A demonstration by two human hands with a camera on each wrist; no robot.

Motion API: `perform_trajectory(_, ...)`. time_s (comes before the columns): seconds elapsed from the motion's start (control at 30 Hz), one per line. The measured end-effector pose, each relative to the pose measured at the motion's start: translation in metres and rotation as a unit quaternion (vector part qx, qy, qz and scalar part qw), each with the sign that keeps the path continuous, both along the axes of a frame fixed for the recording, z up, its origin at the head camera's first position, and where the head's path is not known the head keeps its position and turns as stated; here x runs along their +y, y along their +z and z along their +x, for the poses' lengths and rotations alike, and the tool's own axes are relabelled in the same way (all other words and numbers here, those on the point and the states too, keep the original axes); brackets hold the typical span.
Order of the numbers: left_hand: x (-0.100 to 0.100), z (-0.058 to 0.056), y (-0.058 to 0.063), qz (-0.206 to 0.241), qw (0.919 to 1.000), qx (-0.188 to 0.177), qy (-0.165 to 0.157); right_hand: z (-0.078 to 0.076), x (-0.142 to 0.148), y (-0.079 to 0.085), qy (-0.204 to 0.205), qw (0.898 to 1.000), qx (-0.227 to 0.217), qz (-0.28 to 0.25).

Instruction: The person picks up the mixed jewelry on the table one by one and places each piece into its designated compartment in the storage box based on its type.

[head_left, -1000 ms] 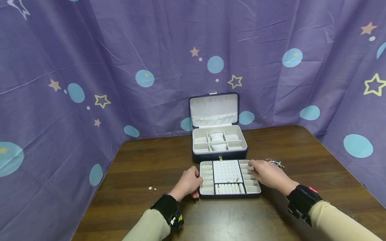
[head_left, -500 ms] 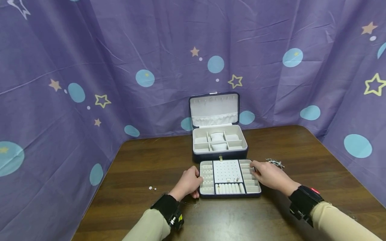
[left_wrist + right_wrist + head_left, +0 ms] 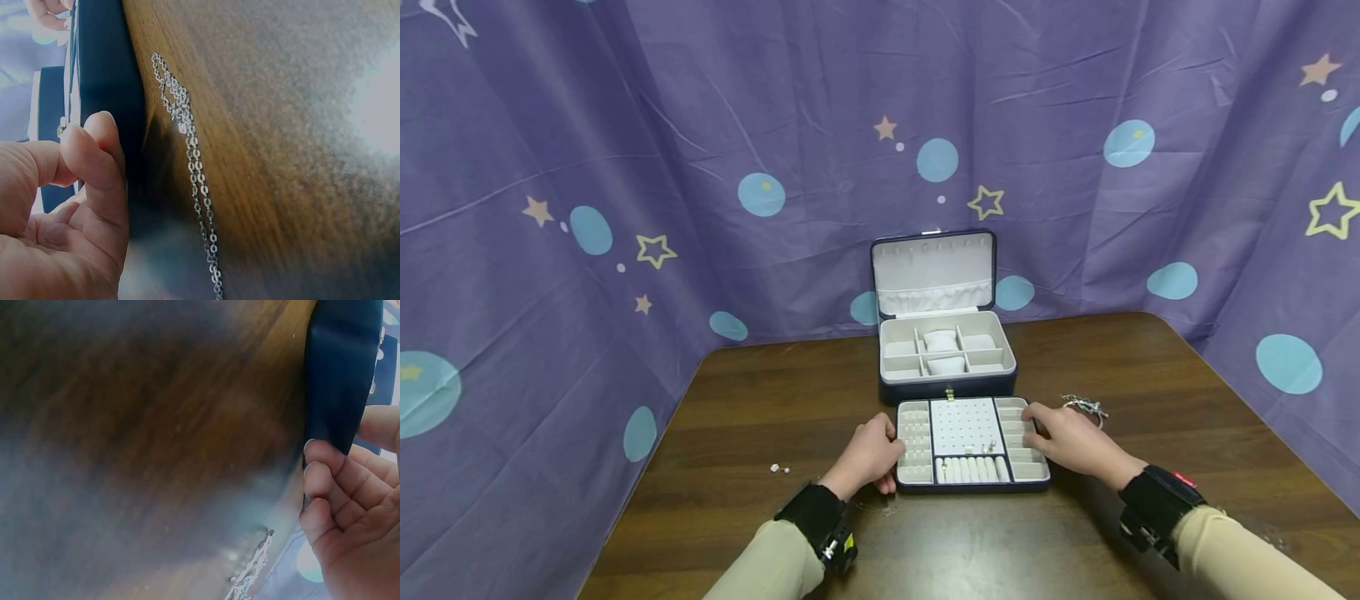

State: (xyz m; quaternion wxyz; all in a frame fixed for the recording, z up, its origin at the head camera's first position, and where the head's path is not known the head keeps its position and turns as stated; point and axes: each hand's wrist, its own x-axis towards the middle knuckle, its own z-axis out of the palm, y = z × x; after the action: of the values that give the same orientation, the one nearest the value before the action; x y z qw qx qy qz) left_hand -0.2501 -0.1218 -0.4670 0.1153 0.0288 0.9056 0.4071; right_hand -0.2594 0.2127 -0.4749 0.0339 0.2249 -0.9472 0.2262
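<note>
A navy jewelry tray [image 3: 970,488] with a white lining lies on the table, with small compartments on both sides, a pegged earring panel [image 3: 962,425] and ring rolls [image 3: 976,471]. My left hand [image 3: 868,454] holds its left edge, thumb at the rim and fingers against the outer wall. At the opposite edge, my right hand [image 3: 1071,440] grips the tray with the thumb inside the rim and fingertips [image 3: 320,481] along the side. Small earrings [image 3: 990,447] sit low on the panel. A thin silver chain [image 3: 194,162] lies on the table beside my left hand.
Behind the tray stands an open navy jewelry box [image 3: 947,387] with divided compartments, two white cushions and a raised lid. A tangle of silver jewelry [image 3: 1086,406] lies beyond my right hand. Two small pale pieces, like earrings [image 3: 779,469], rest at left on the wooden table [image 3: 760,400].
My right hand has shifted slightly, with its fingers a little more apart at the tray's right edge. The left hand and the tray stay in place.
</note>
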Motion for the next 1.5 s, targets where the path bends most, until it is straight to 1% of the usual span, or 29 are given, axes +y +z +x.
perform_trajectory(0.13,0.000,0.000,0.000,0.000,1.0000,0.000,-0.001,0.001,0.000,-0.001,-0.002,1.000,-0.007,-0.018)
perform_trajectory(0.4,0.000,0.001,0.004,-0.002,0.9998,-0.018,0.001,0.003,0.003,-0.002,-0.006,0.999,-0.034,-0.042)
perform_trajectory(0.5,0.000,0.001,0.004,0.001,0.9999,-0.014,0.000,0.002,0.004,-0.003,-0.009,0.997,-0.048,-0.052)
perform_trajectory(0.57,0.000,0.001,0.003,0.002,0.9999,-0.013,-0.001,0.002,0.004,-0.003,-0.015,0.996,-0.065,-0.063)
perform_trajectory(0.67,-0.001,0.001,0.003,0.002,0.9999,-0.014,-0.001,0.003,0.004,-0.002,-0.038,0.990,-0.104,-0.085)
perform_trajectory(0.77,-0.001,0.000,0.002,0.003,0.9999,-0.012,-0.003,0.004,0.003,0.000,-0.067,0.981,-0.148,-0.109)
perform_trajectory(0.87,-0.001,0.000,0.002,0.005,0.9999,-0.010,-0.006,0.005,0.002,0.001,-0.086,0.974,-0.172,-0.121)
perform_trajectory(0.93,-0.002,-0.001,0.002,0.006,0.9999,-0.009,-0.008,0.005,0.002,0.001,-0.092,0.971,-0.185,-0.121)
perform_trajectory(1.07,-0.002,-0.001,0.003,0.003,0.9999,-0.012,-0.011,0.007,0.002,0.002,-0.091,0.968,-0.203,-0.113)
perform_trajectory(1.17,-0.003,0.000,0.005,-0.001,0.9998,-0.015,-0.012,0.007,0.001,0.003,-0.085,0.969,-0.203,-0.111)
perform_trajectory(1.27,-0.004,0.000,0.006,0.000,0.9998,-0.017,-0.014,0.008,0.000,0.004,-0.080,0.972,-0.194,-0.104)
perform_trajectory(1.5,-0.008,-0.001,0.014,-0.002,0.9990,-0.038,-0.024,0.009,-0.002,0.005,-0.078,0.978,-0.174,-0.087)
